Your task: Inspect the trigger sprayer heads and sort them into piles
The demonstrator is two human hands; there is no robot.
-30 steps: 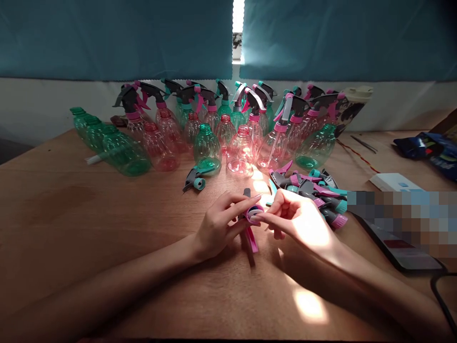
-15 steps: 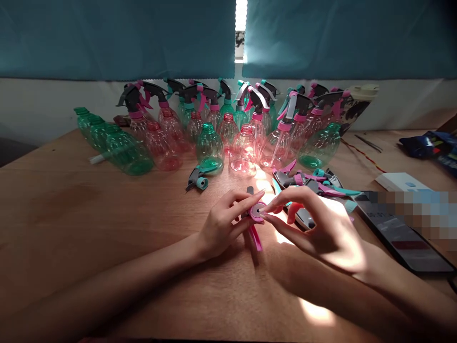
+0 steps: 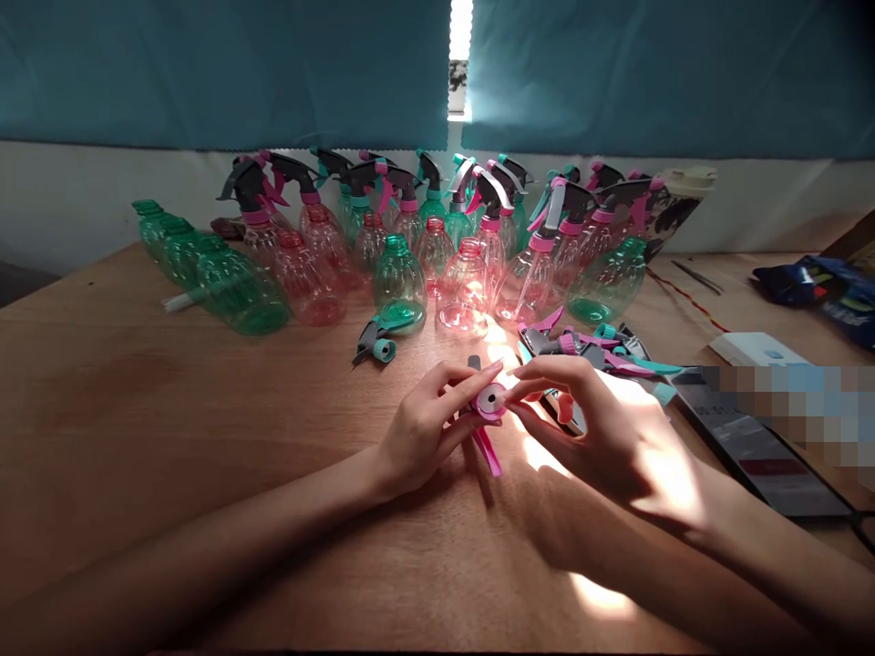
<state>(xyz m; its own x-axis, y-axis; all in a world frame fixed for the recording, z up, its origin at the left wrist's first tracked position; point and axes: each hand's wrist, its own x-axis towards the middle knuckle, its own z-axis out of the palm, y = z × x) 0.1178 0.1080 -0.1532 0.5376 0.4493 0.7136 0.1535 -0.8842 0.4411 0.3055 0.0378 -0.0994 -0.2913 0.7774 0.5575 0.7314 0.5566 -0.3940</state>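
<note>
My left hand [image 3: 424, 421] grips a pink and grey trigger spray head [image 3: 487, 446] just above the table. Its round pink collar faces up, showing a pale disc [image 3: 489, 399] with a dark hole in the middle, and the pink trigger points toward me. From the right, my right hand [image 3: 612, 442] brings thumb and fingertips together in a pinch at the collar's edge. Whether anything small is between those fingertips is hidden. A heap of loose spray heads [image 3: 581, 351] lies behind the right hand. One grey and teal spray head [image 3: 379, 342] rests farther left.
Green and pink bottles stand across the back, including an open green bottle [image 3: 400, 287] and an open pink bottle [image 3: 465, 301]. Several others carry spray heads. A phone [image 3: 766, 456], a white box [image 3: 756, 351] and a patterned cup [image 3: 674, 210] are on the right.
My right fingertips have shifted from the middle of the collar to its right edge, uncovering more of the pale disc and its hole. The left hand keeps its hold.
</note>
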